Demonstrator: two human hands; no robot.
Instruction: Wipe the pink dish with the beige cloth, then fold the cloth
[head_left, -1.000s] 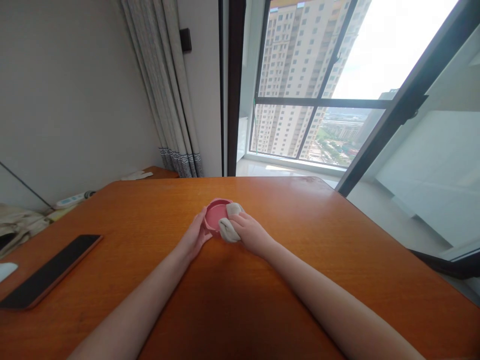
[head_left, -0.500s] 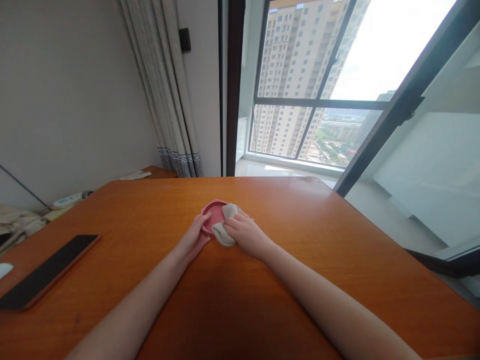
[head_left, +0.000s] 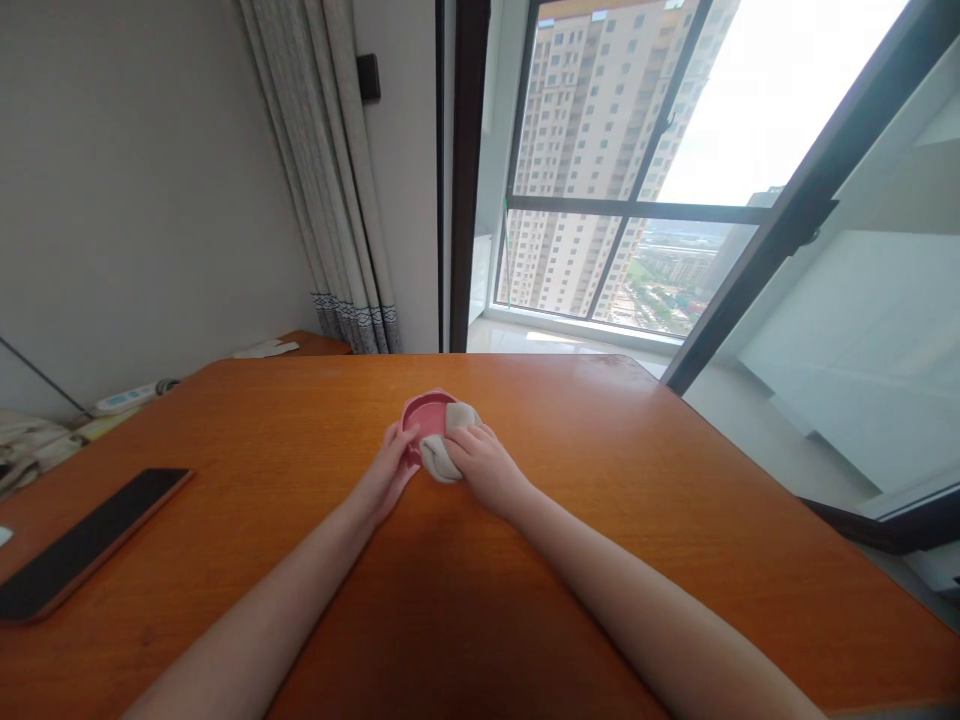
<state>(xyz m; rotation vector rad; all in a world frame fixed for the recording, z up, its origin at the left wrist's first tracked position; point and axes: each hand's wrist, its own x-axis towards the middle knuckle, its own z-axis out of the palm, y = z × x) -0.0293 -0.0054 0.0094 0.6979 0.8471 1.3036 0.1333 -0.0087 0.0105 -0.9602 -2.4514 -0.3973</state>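
Observation:
A shallow pink dish (head_left: 429, 412) with a raised rim is tilted toward me above the wooden table (head_left: 600, 450). My left hand (head_left: 390, 465) is closed on its left edge, the thumb over the rim and the other fingers behind or underneath. My right hand (head_left: 486, 462) grips a folded off-white cloth (head_left: 439, 460) and presses it against the right side of the dish. The cloth covers part of the dish's inside and right rim. My right fingertips are partly hidden in its folds.
A long black slab with a reddish edge (head_left: 90, 545) lies on the table at left. Beyond it are a white power strip (head_left: 127, 398) and crumpled fabric (head_left: 34, 445). A grey curtain (head_left: 330, 180) and a large window (head_left: 622, 180) stand behind the table.
Both hands, with the dish and cloth, have shifted slightly up and left in the picture. The dish appears tipped a little more toward me. Both grips are unchanged.

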